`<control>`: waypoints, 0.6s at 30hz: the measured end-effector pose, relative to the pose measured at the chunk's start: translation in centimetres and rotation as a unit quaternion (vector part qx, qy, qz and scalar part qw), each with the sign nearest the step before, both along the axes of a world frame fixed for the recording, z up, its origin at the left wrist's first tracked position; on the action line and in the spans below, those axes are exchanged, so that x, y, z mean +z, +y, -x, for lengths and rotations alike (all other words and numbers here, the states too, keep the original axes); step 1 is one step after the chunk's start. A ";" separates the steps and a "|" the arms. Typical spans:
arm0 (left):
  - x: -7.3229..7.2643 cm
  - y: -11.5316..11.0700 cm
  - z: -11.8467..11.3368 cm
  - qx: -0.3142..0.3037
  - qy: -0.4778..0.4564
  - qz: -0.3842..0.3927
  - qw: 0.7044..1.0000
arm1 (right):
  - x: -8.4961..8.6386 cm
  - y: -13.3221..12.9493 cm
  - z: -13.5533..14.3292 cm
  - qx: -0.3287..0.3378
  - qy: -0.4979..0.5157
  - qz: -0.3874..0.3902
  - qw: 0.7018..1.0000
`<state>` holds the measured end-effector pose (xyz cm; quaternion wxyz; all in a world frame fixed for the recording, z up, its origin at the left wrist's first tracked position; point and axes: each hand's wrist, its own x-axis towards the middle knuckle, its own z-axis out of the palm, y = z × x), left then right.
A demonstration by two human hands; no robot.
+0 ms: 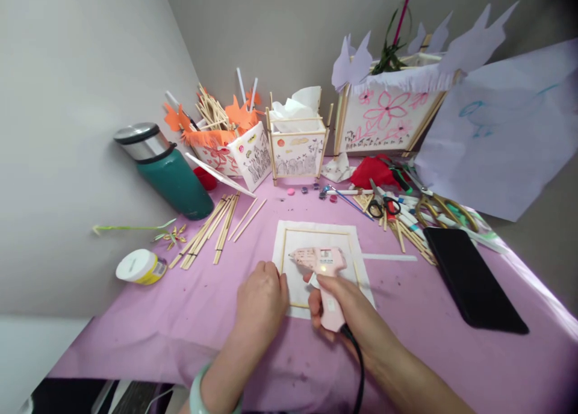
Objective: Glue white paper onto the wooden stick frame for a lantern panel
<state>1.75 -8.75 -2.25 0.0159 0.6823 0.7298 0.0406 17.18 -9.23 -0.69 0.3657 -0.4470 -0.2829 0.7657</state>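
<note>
A bench with a pinkish-purple cloth on it is the biggest thing here. At the back right leans a big pale purple sheet of paper with a blue bird drawn on it. Next to it is a big white box with pink flowers drawn on its front. A fat teal bottle with a silver and black lid stands at the back left. A flat black phone lies on the right. In the middle lies a white square sheet, with a square of thin pale wooden sticks on it.

The right hand has its grip wrapped around a pale pink glue gun with a black cord. The gun is over the white sheet, and its tip points left, near the left side of the stick square. The left hand is at the lower left edge of the sheet. Its grip is curled up, but its fingertips are hidden, so I cannot tell if it holds anything.

A small white jar with a yellow label sits on the left. Smallest is a round pink dot near the back.
</note>
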 end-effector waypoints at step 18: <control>0.3 -0.2 -0.1 0.031 -0.028 0.000 0.999 | -0.7 1.0 1.2 0.019 0.005 0.027 0.999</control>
